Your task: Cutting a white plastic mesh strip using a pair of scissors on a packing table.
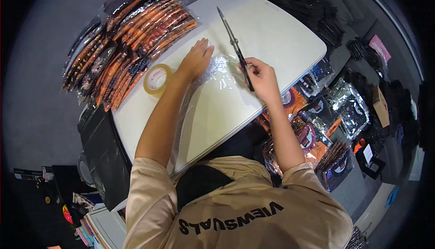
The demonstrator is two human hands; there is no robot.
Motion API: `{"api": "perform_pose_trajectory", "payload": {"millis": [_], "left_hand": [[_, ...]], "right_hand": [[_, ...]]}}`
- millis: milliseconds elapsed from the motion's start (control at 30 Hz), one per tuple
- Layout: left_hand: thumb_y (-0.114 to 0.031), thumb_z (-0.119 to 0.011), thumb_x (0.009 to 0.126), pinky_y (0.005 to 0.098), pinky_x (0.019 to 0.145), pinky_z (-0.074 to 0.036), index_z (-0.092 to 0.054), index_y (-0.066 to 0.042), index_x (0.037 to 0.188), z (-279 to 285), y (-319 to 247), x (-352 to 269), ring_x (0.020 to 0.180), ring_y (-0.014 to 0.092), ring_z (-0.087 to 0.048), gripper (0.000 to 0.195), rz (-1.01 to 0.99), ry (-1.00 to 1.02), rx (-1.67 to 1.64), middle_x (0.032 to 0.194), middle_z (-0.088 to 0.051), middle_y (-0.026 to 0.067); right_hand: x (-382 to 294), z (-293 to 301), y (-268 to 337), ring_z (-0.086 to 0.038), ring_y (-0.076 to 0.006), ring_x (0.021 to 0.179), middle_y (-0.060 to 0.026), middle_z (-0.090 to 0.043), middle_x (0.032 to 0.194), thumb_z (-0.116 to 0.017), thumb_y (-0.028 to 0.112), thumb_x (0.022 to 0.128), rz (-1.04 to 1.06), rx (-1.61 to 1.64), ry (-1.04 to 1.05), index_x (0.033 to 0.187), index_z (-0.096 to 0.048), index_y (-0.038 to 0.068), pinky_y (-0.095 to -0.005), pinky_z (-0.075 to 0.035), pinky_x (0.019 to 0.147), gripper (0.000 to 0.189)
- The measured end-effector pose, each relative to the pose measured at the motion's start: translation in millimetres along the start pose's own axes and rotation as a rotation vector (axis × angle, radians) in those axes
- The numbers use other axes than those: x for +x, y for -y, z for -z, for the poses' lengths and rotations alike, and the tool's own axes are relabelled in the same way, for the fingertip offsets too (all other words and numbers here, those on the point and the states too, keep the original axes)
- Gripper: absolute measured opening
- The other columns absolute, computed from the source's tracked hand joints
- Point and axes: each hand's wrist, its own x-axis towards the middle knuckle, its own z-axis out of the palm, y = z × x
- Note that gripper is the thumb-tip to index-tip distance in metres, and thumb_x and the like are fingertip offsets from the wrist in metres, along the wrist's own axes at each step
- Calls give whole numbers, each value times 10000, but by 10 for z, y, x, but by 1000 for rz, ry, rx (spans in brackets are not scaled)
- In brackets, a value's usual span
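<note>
My right hand (261,75) holds a pair of black-handled scissors (234,41) above the white table, blades closed and pointing away from me. My left hand (197,58) is palm down beside a loose pile of small clear-white pieces (219,66), with its fingers close together. What lies under the palm is hidden. From beneath my left wrist a pale patterned strip (181,113) runs along the table towards its near edge. Just left of that forearm, a roll of clear packing tape (158,79) lies flat.
Plastic-bagged orange and black garments (146,28) are stacked along the left side of the white table (217,120). More bagged garments (316,126) lie below its right edge, with a cardboard box (380,106) farther right. Dark folded cloth (306,7) is heaped beyond the far right corner.
</note>
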Motion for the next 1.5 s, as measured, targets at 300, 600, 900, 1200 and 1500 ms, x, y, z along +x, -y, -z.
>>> {"api": "perform_pose_trajectory", "payload": {"millis": [300, 600, 900, 1200, 1500], "left_hand": [[-243, -407, 1076, 368, 1154, -358, -564, 38, 1382, 263, -452, -611, 1364, 322, -516, 445, -61, 201, -395, 1400, -581, 251], [-334, -436, 1059, 512, 1235, -190, -381, 39, 1507, 205, -689, -967, 1503, 383, -282, 586, -92, 103, 187, 1583, -336, 272], [-440, -407, 1055, 538, 1229, -178, -364, 65, 1509, -30, -660, -882, 1514, 388, -251, 680, -48, 145, 200, 1597, -304, 279], [-431, -460, 1032, 556, 1219, -206, -384, 69, 1492, 372, -732, -1826, 1490, 410, -294, 683, 175, 162, 380, 1570, -364, 267], [-388, -453, 1040, 589, 1218, -168, -401, 26, 1499, 146, -694, -1199, 1505, 393, -273, 620, 86, 113, 269, 1592, -370, 198]], "right_hand": [[-120, 10, 181, -541, -154, 486, -83, -584, 574, -764, 203, 836, -29, -158, -89, 1023, -750, 12, -312, -422, 499, 268], [-53, 29, 16, -449, -99, 470, -32, -532, 527, -770, 209, 847, -19, -69, -168, 982, -761, 23, -302, -355, 473, 230], [-97, 5, -14, -500, -102, 496, -43, -583, 576, -761, 234, 856, -3, -105, -81, 1015, -756, 3, -297, -380, 485, 281], [-90, 25, 30, -503, -125, 480, -63, -584, 561, -765, 230, 830, 40, -201, -42, 1016, -761, 17, -304, -385, 484, 282], [-131, -13, 88, -491, -115, 475, -51, -578, 552, -770, 230, 826, 38, -231, -30, 1005, -762, 16, -301, -380, 479, 279]]}}
